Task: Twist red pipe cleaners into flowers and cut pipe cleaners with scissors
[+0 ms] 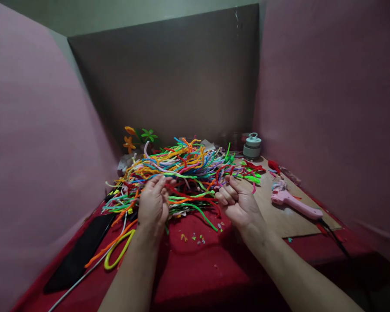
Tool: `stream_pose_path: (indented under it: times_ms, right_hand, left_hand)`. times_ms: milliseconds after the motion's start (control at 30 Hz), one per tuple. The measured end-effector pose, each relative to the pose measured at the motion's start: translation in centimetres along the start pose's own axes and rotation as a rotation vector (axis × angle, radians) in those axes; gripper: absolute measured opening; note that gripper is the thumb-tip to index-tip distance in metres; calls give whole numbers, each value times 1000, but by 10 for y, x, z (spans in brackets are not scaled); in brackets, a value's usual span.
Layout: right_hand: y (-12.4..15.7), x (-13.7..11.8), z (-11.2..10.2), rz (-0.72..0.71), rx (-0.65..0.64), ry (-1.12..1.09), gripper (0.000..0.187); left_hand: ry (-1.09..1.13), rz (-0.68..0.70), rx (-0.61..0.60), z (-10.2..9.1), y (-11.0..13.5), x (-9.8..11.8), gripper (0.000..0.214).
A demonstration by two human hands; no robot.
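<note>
A big tangled pile of coloured pipe cleaners (185,171) lies on a red cloth (201,264). My left hand (153,201) rests at the pile's near edge with its fingers curled in on strands. My right hand (237,201) is closed in a loose fist at the pile's right side, gripping a few strands that run into the heap. What exact strands each hand holds is hard to tell.
A pink glue gun (294,203) lies on a wooden board (279,216) at right, its cord trailing off. A round tape-like container (252,146) stands behind. Pipe-cleaner flowers (139,138) stand at back left. A black flat object (79,253) lies at left. Pink walls close both sides.
</note>
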State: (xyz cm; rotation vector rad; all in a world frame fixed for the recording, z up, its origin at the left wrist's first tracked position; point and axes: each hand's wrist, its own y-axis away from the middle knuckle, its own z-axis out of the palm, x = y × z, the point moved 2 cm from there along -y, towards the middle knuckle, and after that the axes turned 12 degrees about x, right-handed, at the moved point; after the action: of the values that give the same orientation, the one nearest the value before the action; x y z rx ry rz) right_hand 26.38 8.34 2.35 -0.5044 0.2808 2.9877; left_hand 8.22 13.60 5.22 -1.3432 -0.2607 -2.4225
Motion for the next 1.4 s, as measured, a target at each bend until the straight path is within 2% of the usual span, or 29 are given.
stream_pose_path:
  times_ms: [33, 67, 100, 133, 167, 200, 233, 267, 333, 367, 467, 567, 633, 733, 800, 867, 933, 1067, 1167, 1300, 1400]
  right_hand:
    - [-1, -3, 0, -6, 4, -13, 21]
    - [-2, -5, 0, -6, 7, -22, 24]
    - [-3, -7, -1, -3, 12, -28, 26]
    - [-4, -8, -1, 5, 20, -31, 27]
    - [-4, -8, -2, 18, 29, -35, 28]
    - [-5, -9, -3, 33, 39, -41, 29]
    - [-5, -9, -3, 50, 48, -50, 30]
    - [-5, -9, -3, 65, 58, -65, 32]
    - [-5, -9, -3, 90, 73, -100, 36]
    - [-5, -9, -3, 100, 77, -114, 37]
    - [-7, -10, -1, 126, 79, -144, 39]
    - [-10, -13, 0, 135, 80, -147, 40]
    - [-12, -16, 1, 122, 79, -132, 40]
    - [-13, -21, 3, 117, 84, -113, 42]
    - [-15, -22, 3, 127, 81, -110, 43]
    - [-17, -22, 4, 133, 67, -120, 41]
    - [-21, -23, 5, 133, 49, -131, 41]
    - [-31, -32, 6, 81, 30, -101, 35]
    - [-35, -40, 7, 44, 24, -69, 29]
    - [-37, -44, 6, 38, 34, -57, 26]
    - [-36, -43, 4, 52, 34, -66, 26]
  left_hand:
    - [-51, 156, 46, -3, 4, 5, 25]
    - [-227, 489, 99, -5, 11, 13, 37]
    - [-437, 795, 84, -5, 21, 18, 43]
    - [-582, 1019, -10, -3, 31, 19, 40]
    - [-676, 1164, -172, 0, 40, 17, 35]
    - [-759, 1245, -368, 3, 48, 12, 33]
    - [-825, 1273, -536, 5, 53, 5, 32]
    - [-853, 1284, -633, 7, 57, -2, 33]
    - [-916, 1272, -735, 10, 58, -17, 27]
    - [-954, 1259, -750, 11, 57, -23, 21]
    - [-1077, 1179, -733, 12, 54, -34, 17]
    - [-1080, 1007, -685, 13, 57, -32, 17]
    - [-996, 773, -710, 14, 61, -29, 16]
    - [-836, 208, -784, 15, 66, -29, 21]
    - [-767, -140, -790, 16, 67, -31, 23]
    - [-767, -302, -787, 16, 66, -31, 24]
    - [-836, -268, -788, 16, 62, -28, 26]
    - [-964, 7, -815, 12, 48, -12, 26]
    - [-993, 6, -825, 3, 33, 2, 25]
    - [-1022, 33, -680, -10, 12, 18, 27]
    - [-895, 59, -508, -15, 3, 22, 25]
